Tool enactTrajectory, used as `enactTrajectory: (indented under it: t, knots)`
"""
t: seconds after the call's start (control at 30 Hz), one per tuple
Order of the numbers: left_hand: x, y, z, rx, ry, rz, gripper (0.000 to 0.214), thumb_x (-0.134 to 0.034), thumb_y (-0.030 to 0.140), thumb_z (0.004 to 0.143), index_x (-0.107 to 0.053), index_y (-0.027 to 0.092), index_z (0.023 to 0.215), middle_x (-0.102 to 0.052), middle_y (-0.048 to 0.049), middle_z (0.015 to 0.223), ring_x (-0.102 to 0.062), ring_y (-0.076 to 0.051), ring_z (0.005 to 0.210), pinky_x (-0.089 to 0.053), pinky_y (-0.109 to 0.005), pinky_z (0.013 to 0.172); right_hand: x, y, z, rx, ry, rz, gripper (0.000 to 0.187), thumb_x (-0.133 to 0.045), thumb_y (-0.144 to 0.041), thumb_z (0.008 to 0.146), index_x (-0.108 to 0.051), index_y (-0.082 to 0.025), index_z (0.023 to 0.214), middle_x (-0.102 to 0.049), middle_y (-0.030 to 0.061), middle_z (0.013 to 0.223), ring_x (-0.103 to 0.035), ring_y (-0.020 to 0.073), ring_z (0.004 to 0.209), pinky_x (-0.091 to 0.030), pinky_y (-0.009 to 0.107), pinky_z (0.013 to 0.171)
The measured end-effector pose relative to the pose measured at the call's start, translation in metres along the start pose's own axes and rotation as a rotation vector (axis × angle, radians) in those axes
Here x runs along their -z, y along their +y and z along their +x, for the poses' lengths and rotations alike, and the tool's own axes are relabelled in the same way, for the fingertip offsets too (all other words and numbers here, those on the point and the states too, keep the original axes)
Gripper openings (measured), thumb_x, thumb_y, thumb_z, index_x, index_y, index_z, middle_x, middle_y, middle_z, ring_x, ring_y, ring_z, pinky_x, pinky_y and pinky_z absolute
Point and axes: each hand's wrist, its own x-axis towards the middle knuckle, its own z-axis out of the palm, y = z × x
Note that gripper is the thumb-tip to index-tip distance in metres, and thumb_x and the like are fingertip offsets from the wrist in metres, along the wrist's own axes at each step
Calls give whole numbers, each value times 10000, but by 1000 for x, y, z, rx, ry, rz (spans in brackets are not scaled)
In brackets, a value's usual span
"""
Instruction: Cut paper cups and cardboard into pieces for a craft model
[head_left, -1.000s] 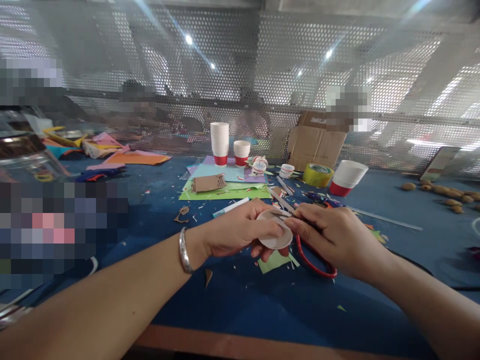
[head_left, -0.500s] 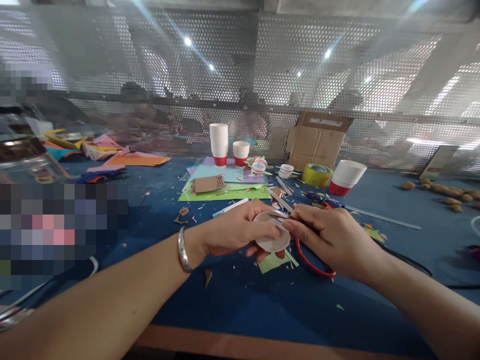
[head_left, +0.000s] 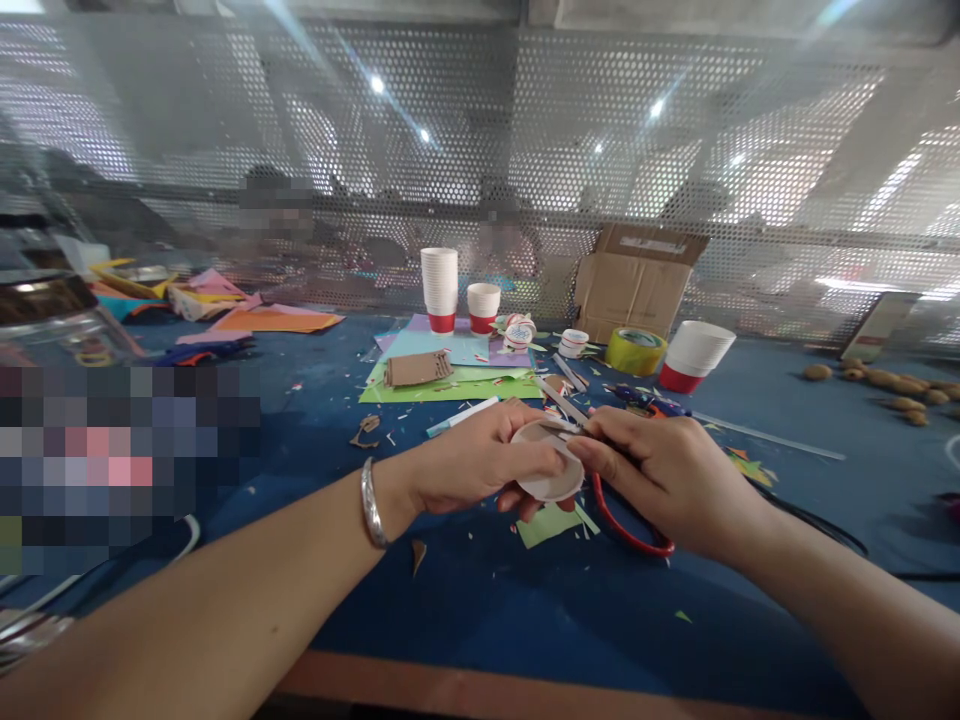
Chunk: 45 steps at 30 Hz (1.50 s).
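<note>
I have the cup low over the table, in the middle of my view, tilted so that its pale inside faces me. The step in hand looks to me like blade work at its far edge, where metal from the scissors lies over the cup. To do this well, I'd steady the rim with the left hand and turn the cup toward the blades, rather than force the wrist round. Small bites should spare the thin wall a tear or crease. The left thumb reaches across the inside, close to the metal, so I'd draw its tip back before any closing stroke.

The left grip is narrow: thumb inside the cup, fingers curled beneath, the wall pinched between them. I'd press only enough to stop it slipping, since paper this light probably buckles easily. The right hand is closed on the scissors, thumb and forefinger pinching near the pivot; 1 red loop hangs below the palm. How the other fingers sit in the handles is hidden, and I cannot tell how far apart the 2 blades stand.

Just below the cup a green scrap lies on the table; beyond the left wrist lies a pen.
</note>
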Motion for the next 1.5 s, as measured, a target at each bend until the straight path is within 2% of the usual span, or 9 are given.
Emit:
enactTrajectory:
  t: [0.2,0.33,0.5,0.7,0.83,0.97,1.3,1.4,1.5]
  knots:
    - [2,1,-1,39,-28,-4,76,-591,198,845,-631,134,852,-680,-3,683,-524,-44,411,-364,-123,347,0,0,-1,21,-13,3,425,-421,-495,1026,-464,-209,714,-478,-36,599,-456,109,518,-268,268,524]
    - [3,3,-2,50,-27,10,92,-586,199,842,-636,126,816,-673,-4,669,-520,-39,409,-352,-117,342,0,-2,-1,32,-4,1,419,-425,-484,1027,-476,-208,716,-484,-35,598,-454,109,514,-269,268,520]
    - [4,5,-3,59,13,9,98,-595,215,838,-643,133,864,-676,3,679,-503,-33,401,-323,-114,329,-2,0,2,9,25,52,430,-432,-508,1020,-465,-211,712,-478,-39,597,-425,109,525,-280,265,519]
    - [8,6,-4,54,67,-15,144,-535,212,865,-647,128,895,-692,-20,699,-520,-40,423,-308,-111,323,-4,10,6,-73,11,244,408,-498,-531,992,-585,-199,772,-525,-28,652,-463,119,599,-336,244,539]
    - [9,7,-4,91,42,19,140,-552,227,841,-639,141,907,-681,-1,668,-501,-45,400,-289,-115,307,-5,9,7,-79,18,423,287,-640,-458,930,-620,-197,815,-573,-16,731,-502,129,680,-391,233,595]
    - [9,7,-5,125,7,46,83,-584,224,806,-624,152,818,-672,13,619,-487,-48,385,-277,-115,299,-6,4,6,-90,-14,534,215,-621,-397,943,-647,-188,900,-634,-6,775,-540,128,692,-421,231,616]
    - [8,8,-4,252,-29,82,174,-568,289,886,-628,160,787,-639,18,534,-428,-51,325,-249,-134,291,-8,3,5,-11,-86,388,217,-550,-324,957,-689,-180,869,-622,5,759,-541,139,693,-406,251,620]
    - [7,8,-3,295,-22,103,210,-561,326,917,-628,160,806,-635,17,528,-427,-52,320,-234,-135,285,-12,2,4,3,-88,408,158,-566,-258,908,-684,-173,844,-573,-14,718,-492,119,644,-382,242,598]
    - [4,6,-4,263,-39,139,207,-579,329,920,-646,150,840,-630,16,534,-456,-55,346,-262,-130,300,-15,0,3,-24,-84,476,108,-565,-188,837,-657,-169,783,-522,-30,676,-443,106,606,-349,234,560]
